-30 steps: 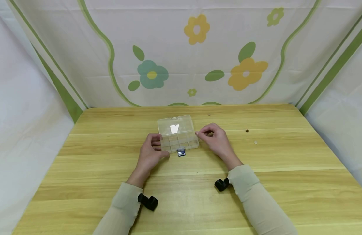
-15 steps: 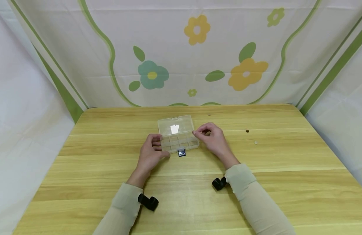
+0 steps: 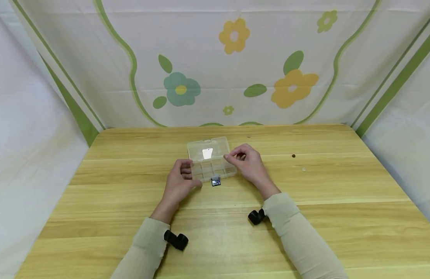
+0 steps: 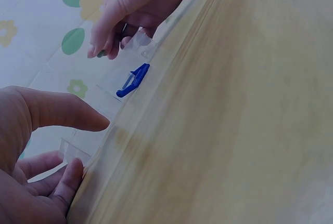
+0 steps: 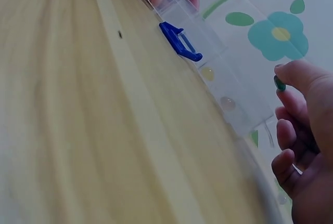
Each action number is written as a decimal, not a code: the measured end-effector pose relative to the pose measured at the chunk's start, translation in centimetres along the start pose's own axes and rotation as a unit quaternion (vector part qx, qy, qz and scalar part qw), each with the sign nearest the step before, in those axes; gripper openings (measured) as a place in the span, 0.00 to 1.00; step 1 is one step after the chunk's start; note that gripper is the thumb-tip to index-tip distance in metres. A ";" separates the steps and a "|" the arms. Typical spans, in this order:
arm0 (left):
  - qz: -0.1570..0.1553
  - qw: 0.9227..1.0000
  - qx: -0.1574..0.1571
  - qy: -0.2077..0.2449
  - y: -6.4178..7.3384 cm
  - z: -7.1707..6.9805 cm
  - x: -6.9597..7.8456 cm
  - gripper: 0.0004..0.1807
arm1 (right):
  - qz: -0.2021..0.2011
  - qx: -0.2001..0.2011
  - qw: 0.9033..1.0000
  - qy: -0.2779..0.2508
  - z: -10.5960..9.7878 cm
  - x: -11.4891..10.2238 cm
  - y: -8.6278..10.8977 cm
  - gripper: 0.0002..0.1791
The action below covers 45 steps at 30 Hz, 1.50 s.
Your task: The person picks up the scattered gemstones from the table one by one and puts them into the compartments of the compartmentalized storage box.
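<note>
Near edge: pale sleeves (image 3: 147, 240) lie over the wood-grain table (image 3: 215, 248). The left hand (image 3: 178, 182) grasps the left end of a clear compartment box (image 3: 207, 169), thumb at its front edge. Blue latch (image 3: 215, 181) hangs at box front; right of it, the right wrist view shows a yellowish bead (image 5: 207, 73) and a clear bead (image 5: 228, 103) inside. Box sits mid-table, lid laid back. The right hand (image 3: 250, 164), at the box's right side, pinches a green bead (image 5: 280, 83) between thumb and index finger. Farther right on the table: pale bead (image 3: 303, 169), then brown bead (image 3: 293, 155). Beyond the table: flower-print curtain (image 3: 208, 50).
</note>
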<state>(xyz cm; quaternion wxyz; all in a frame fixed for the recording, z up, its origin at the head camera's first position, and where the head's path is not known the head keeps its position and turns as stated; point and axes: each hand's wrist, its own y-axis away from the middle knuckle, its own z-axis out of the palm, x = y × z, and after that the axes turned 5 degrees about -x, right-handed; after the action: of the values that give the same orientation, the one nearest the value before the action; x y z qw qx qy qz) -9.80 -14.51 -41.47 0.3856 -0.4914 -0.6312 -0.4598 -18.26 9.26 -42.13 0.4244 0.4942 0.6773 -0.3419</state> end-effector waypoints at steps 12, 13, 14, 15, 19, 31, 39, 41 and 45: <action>0.004 1.000 -0.001 -0.004 0.0 0.0 0.4 0.43 | -0.033 -0.008 0.999 0.037 1.2 -0.8 -0.4 0.08; 0.004 1.000 -0.001 -0.003 0.0 0.0 0.4 0.44 | -0.036 -0.007 0.998 0.045 1.2 -0.9 -0.5 0.08; 0.005 1.000 -0.001 -0.003 0.0 0.0 0.4 0.44 | -0.039 -0.007 0.998 0.050 1.3 -0.9 -0.5 0.08; 0.005 1.000 0.000 -0.002 -0.1 0.0 0.4 0.44 | -0.042 -0.007 0.998 0.056 1.3 -1.0 -0.5 0.08; 0.008 1.000 -0.001 -0.001 -0.1 0.0 0.5 0.44 | -0.052 -0.004 0.996 0.070 1.5 -1.1 -0.6 0.09; -0.003 1.000 0.005 0.002 0.0 0.2 0.0 0.44 | -0.055 -0.007 0.995 0.084 2.0 -0.3 -0.2 0.07; 0.000 1.000 0.009 0.001 0.0 0.4 -0.2 0.44 | -0.060 0.005 0.995 0.081 2.2 -0.1 -0.1 0.06; 0.002 1.000 0.010 -0.003 0.0 0.4 -0.2 0.44 | -0.060 0.007 0.995 0.080 2.2 -0.1 -0.1 0.06; 0.003 1.000 0.012 -0.009 -0.1 0.4 -0.2 0.44 | -0.062 0.011 0.995 0.078 2.2 -0.1 0.0 0.07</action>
<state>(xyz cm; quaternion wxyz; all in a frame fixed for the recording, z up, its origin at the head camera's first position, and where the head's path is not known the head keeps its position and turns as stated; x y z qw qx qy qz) -9.86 -14.18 -41.79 0.3872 -0.4930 -0.6385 -0.4464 -17.75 7.24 -42.94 0.3426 0.4813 0.7339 -0.3352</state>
